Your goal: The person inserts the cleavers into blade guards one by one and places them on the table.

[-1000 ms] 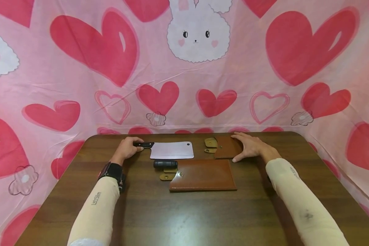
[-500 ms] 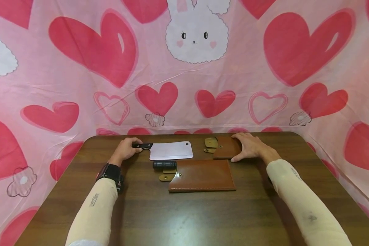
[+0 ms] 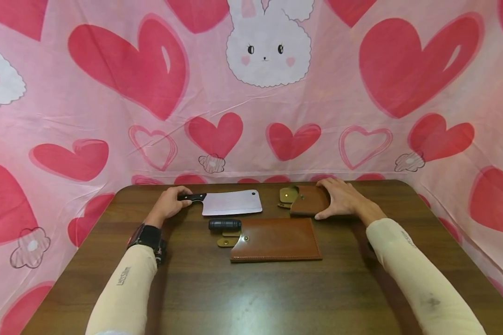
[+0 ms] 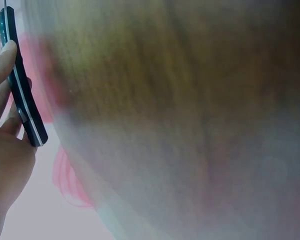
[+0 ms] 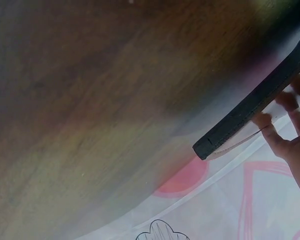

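My left hand [image 3: 169, 203] holds a cleaver [image 3: 232, 203] by its black riveted handle, at the far left of the table in the head view. The broad pale blade points right. Close up in the left wrist view, thumb and fingers lie on either side of the handle [image 4: 22, 85]. My right hand [image 3: 341, 200] grips the right end of a small brown leather sheath [image 3: 311, 200], thumb at the near edge, fingers at the far edge. Its tan snap straps stick out left, toward the blade tip. The right wrist view catches the sheath's dark edge [image 5: 255, 97] with fingertips against it.
Nearer me lies a larger brown leather sheath [image 3: 276, 239] with a snap strap [image 3: 226, 242]. A black ribbed cylinder [image 3: 225, 224] sits by its left end. Behind the wooden table [image 3: 243, 298] hangs a pink heart-patterned cloth [image 3: 264, 102].
The cleaver has risen slightly, with a shadow now under its blade. The small sheath is a little raised and tilted in my right hand. The larger sheath stays in place.
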Demonstrator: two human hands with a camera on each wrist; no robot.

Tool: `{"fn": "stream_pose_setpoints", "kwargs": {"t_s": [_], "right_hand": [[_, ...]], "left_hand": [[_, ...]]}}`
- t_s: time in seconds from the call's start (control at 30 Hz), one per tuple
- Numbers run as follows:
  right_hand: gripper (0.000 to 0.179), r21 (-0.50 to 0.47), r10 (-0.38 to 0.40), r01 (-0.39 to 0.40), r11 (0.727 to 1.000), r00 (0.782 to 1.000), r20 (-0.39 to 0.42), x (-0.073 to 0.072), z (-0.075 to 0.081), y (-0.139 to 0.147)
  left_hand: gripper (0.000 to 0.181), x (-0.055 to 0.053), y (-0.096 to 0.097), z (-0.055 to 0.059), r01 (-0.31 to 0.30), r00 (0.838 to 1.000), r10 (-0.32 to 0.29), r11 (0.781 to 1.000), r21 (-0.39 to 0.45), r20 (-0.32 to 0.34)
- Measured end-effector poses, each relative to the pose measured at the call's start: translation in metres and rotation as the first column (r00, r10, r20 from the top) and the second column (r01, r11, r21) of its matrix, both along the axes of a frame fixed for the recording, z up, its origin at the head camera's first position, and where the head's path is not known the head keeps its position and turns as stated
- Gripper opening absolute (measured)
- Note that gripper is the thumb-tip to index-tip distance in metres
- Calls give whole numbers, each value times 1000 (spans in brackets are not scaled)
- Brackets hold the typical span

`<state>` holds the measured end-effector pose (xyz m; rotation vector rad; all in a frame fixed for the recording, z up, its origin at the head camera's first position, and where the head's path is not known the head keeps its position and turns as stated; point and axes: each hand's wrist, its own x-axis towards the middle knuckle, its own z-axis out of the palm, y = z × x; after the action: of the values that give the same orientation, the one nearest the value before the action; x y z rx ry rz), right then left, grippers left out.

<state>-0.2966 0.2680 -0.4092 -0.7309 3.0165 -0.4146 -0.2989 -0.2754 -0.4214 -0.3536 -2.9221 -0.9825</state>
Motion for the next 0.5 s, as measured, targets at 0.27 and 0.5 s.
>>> {"fn": "stream_pose_setpoints", "kwargs": {"t_s": [0.27,0.5], "right_hand": [[108,4,31,-31,1000,999,-27,3,3,-7],[108,4,52,-52,999,998,-47,6,6,-15]], "left_hand": [[24,0,1,2,1,1000,-1,1000,20,-16],[24,2,4,5,4,1000,-3,999,37,-23]]}}
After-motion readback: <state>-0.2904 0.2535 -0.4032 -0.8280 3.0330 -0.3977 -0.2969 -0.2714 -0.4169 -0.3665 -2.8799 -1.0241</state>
